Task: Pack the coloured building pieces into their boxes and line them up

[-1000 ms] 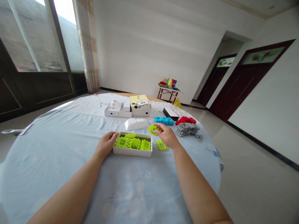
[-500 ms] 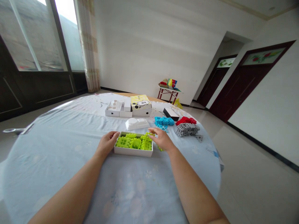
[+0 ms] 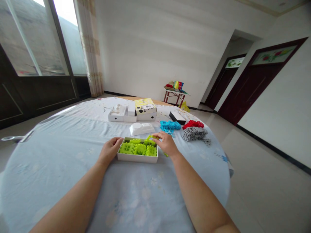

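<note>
Lime-green plastic interlocking blocks (image 3: 127, 148) fill most of a shallow white box (image 3: 137, 158) set on the table in front of the person. Both hands are at it, apart from each other: the left hand (image 3: 110, 149) rests against the box's left end, while the right hand (image 3: 166, 142) appears to pinch one more lime piece (image 3: 150, 138) over the far right corner. The step in hand looks like seating that piece among the others; it seems to call for a slight turn to lie flat and a loosened pinch, with the left hand steadying the wall. Another lime piece (image 3: 166, 154) lies beside the box, mostly hidden by the right hand. Beyond are a white moulded tray (image 3: 141, 129), blue blocks (image 3: 170, 125), red blocks (image 3: 193, 124), grey blocks (image 3: 194, 134), a black-and-white box (image 3: 177, 117) and a yellow cartoon-print carton (image 3: 145, 106) next to open white boxes (image 3: 122, 118). Pale blue floral cloth (image 3: 73, 161) covers the round table. Around it stand a white wall (image 3: 150, 48), a patterned curtain (image 3: 91, 48), a small loaded stand (image 3: 173, 93) and dark red doors (image 3: 257, 77).
</note>
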Demonstrator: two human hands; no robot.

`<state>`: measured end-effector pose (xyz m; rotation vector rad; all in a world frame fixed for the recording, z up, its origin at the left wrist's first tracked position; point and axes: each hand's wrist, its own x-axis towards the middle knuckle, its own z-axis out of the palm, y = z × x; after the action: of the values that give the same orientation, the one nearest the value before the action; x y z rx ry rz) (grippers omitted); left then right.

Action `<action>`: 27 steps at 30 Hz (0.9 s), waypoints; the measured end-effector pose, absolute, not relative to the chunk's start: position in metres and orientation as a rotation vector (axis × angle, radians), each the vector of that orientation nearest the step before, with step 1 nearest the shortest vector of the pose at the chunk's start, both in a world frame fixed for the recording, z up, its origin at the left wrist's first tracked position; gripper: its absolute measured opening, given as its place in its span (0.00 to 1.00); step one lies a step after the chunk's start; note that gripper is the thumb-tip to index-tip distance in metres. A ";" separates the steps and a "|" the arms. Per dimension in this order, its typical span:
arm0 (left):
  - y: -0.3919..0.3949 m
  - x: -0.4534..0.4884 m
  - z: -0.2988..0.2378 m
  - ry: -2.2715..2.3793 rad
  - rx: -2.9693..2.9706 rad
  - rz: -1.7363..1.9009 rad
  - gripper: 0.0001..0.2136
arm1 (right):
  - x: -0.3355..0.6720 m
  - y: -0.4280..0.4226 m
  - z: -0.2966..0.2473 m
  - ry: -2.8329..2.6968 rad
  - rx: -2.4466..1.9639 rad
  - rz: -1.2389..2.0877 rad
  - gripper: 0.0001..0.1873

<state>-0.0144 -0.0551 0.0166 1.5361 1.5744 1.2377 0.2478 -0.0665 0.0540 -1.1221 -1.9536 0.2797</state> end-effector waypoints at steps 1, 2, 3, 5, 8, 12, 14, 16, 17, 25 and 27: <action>-0.056 -0.014 0.017 1.581 1.535 1.233 0.21 | 0.248 -0.066 0.053 -1.982 -1.128 0.291 0.11; -0.056 -0.014 0.018 1.589 1.532 1.229 0.21 | 0.248 -0.066 0.052 -2.016 -1.141 0.291 0.11; -0.057 -0.014 0.019 1.595 1.528 1.226 0.21 | 0.247 -0.066 0.051 -2.051 -1.160 0.280 0.11; -0.058 -0.013 0.021 1.596 1.524 1.229 0.21 | 0.247 -0.065 0.049 -2.112 -1.211 0.243 0.11; -0.058 -0.013 0.021 1.584 1.530 1.241 0.21 | 0.247 -0.065 0.049 -2.132 -1.247 0.226 0.14; -0.058 -0.013 0.020 1.587 1.539 1.239 0.21 | 0.249 -0.067 0.050 -2.082 -1.196 0.244 0.12; -0.057 -0.013 0.019 1.587 1.544 1.244 0.21 | 0.249 -0.067 0.048 -2.084 -1.215 0.226 0.08; -0.057 -0.014 0.018 1.583 1.551 1.246 0.21 | 0.247 -0.067 0.045 -2.095 -1.269 0.201 0.06; -0.057 -0.014 0.018 1.580 1.558 1.243 0.21 | 0.246 -0.066 0.043 -2.096 -1.294 0.187 0.05; -0.056 -0.013 0.021 1.579 1.508 1.233 0.20 | 0.284 -0.064 0.052 -1.831 -1.387 0.135 0.11; -0.056 -0.012 0.022 1.563 1.495 1.232 0.20 | 0.304 -0.065 0.050 -1.782 -1.541 0.142 0.12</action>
<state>-0.0120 -0.0563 0.0216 1.4949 1.5635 1.2322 0.3038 -0.0652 0.0504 -1.5410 -1.7819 0.1419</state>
